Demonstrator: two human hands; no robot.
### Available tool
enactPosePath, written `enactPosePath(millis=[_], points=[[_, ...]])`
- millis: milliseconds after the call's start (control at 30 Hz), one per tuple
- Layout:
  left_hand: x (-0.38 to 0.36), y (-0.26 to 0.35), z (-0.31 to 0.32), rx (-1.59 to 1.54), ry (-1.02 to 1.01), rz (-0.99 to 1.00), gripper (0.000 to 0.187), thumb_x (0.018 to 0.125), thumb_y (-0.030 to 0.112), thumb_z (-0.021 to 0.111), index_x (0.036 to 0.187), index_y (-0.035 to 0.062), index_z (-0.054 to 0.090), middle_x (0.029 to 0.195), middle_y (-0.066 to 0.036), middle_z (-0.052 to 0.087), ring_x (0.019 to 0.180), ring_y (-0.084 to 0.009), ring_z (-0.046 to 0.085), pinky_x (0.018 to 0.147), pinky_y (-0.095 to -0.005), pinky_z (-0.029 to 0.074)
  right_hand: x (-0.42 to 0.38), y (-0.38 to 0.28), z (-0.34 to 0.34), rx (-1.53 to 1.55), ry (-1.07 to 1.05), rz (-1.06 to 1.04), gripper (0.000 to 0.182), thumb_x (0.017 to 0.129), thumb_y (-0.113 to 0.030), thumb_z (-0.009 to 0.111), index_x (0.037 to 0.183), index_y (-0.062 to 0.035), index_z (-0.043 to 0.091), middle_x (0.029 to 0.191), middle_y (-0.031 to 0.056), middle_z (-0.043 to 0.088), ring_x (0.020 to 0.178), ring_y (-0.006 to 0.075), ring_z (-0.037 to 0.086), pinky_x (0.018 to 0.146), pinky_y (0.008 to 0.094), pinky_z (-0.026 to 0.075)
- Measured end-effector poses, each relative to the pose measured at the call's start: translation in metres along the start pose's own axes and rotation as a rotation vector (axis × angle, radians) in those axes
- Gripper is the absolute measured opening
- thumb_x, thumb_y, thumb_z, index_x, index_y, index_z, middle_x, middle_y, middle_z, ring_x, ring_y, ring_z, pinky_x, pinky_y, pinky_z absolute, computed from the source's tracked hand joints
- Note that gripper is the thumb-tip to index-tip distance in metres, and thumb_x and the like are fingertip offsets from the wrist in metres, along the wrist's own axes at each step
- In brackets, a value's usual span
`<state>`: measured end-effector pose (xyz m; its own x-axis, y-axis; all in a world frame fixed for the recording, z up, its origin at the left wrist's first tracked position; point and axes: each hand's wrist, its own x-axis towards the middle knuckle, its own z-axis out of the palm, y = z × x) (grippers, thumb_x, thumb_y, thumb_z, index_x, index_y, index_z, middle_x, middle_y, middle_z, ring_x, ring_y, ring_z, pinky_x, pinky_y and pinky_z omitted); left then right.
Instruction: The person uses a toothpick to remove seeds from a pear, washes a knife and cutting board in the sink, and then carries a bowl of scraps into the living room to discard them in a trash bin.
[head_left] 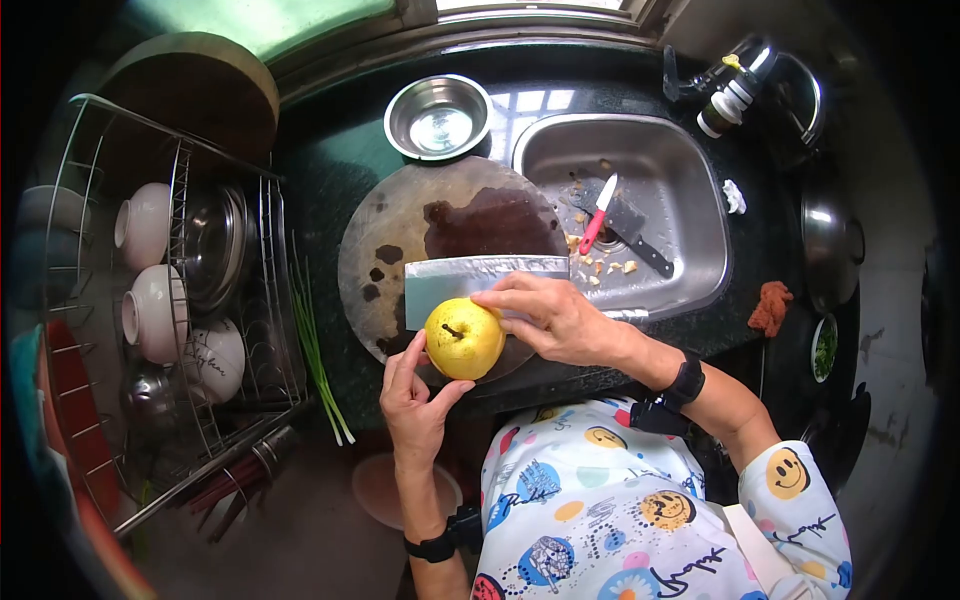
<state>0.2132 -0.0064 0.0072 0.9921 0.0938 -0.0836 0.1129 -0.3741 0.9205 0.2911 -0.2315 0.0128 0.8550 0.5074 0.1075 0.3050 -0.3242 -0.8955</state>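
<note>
With my left hand point(415, 408) pinching the yellow fruit point(465, 340) between thumb and fingers, a loose grip on smooth skin might let it slip. It sits between that hand and my right hand point(550, 315), whose fingertips hold its right edge; beyond, a cleaver point(455, 284) lies on the chopping board point(395, 222).
</note>
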Motion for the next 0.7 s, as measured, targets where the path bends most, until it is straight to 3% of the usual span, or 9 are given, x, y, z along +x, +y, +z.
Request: enactPosePath(millis=[133, 700], points=[[0.0005, -0.0007, -0.0006, 0.017, 0.0, 0.011, 0.077, 0.059, 0.003, 0.087, 0.13, 0.0082, 0.059, 0.097, 0.001, 0.053, 0.057, -0.0021, 0.03, 0.051, -0.0167, 0.032, 0.0001, -0.0006, 0.0002, 0.016, -0.013, 0.02, 0.037, 0.083, -0.005, 0.063, 0.12, -0.0067, 0.062, 0.105, 0.0141, 0.062, 0.091, 0.0313, 0.063, 0.08, 0.0375, 0.05], [0.0008, 0.0033, -0.0006, 0.001, -0.013, -0.021, 0.076, 0.061, 0.001, 0.086, 0.131, 0.0084, 0.058, 0.099, 0.002, 0.053, 0.057, -0.0007, 0.031, 0.051, -0.0147, 0.031, 0.0054, -0.002, -0.0067, 0.004, -0.045, -0.01, 0.03, 0.085, -0.006, 0.06, 0.115, -0.0022, 0.065, 0.104, 0.0155, 0.064, 0.088, 0.0312, 0.065, 0.078, 0.0373, 0.051]])
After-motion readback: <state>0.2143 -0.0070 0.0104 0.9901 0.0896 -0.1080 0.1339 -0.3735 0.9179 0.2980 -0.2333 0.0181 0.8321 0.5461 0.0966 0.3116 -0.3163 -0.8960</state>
